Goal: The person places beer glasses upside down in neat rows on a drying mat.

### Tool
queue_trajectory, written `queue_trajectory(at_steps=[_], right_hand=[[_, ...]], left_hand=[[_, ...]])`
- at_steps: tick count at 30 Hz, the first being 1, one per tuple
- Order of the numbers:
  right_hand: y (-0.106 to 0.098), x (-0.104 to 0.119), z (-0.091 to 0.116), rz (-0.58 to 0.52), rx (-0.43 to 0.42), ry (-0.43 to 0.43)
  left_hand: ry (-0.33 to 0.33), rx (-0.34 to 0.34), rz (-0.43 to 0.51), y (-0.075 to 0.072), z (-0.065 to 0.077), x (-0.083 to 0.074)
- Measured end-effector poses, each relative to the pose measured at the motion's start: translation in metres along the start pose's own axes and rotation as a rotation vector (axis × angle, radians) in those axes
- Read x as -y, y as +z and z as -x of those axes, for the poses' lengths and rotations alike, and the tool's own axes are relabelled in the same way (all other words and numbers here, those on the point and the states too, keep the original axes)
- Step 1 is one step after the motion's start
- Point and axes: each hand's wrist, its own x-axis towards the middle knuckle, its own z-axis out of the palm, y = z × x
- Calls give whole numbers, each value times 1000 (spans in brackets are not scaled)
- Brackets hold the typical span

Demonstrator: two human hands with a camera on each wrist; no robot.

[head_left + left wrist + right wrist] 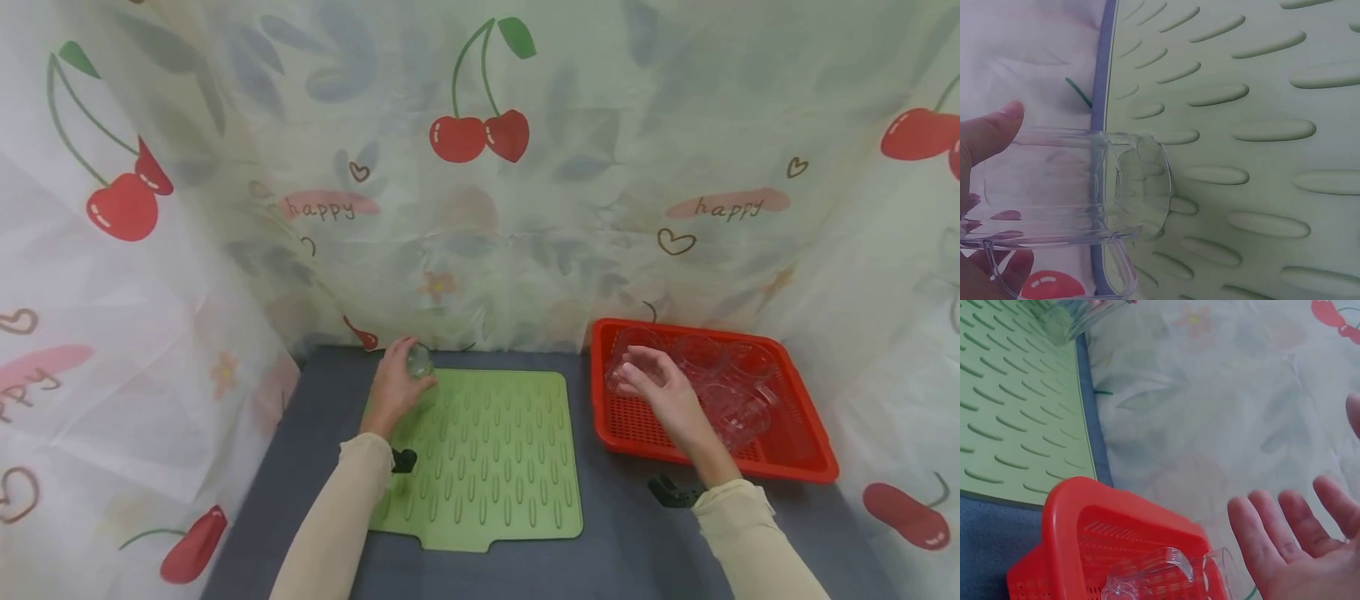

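A clear glass mug [420, 361] with a side handle is gripped by my left hand [395, 387], over the far left part of a green ridged mat [487, 450]. In the left wrist view the thumb and fingers lie around one end of the mug [1054, 181], and its other end points to the mat; whether it touches cannot be told. My right hand [667, 396] hovers above a red plastic basket [806, 471] with nothing in its grasp. Its fingers [1257, 537] are apart and loosely bent. Several clear glass mugs [746, 421] lie in the basket.
The mat and basket sit on a dark grey tabletop [517, 575], mat at left, basket at right. A pale curtain [555, 225] printed with cherries hangs behind the table and along both sides. Dark wrist mounts [675, 492] show at both sleeves.
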Motion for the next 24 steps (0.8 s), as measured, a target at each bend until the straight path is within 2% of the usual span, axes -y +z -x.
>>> queue_trajectory(at_steps=[3, 7, 12, 17, 24], right_hand=[[-2, 1, -3, 57, -49, -2], [-5, -1, -7, 74, -100, -14], [-5, -8, -12, 102, -130, -12], [-3, -9, -16, 144, -154, -9], [-3, -11, -23, 186, -177, -27]], left_hand=[[2, -6, -9, 0, -1, 1], [9, -1, -12, 1, -1, 0], [-5, 2, -2, -1, 1, -4], [-11, 0, -32, -3, 4, -7], [16, -17, -70, -3, 6, -9]])
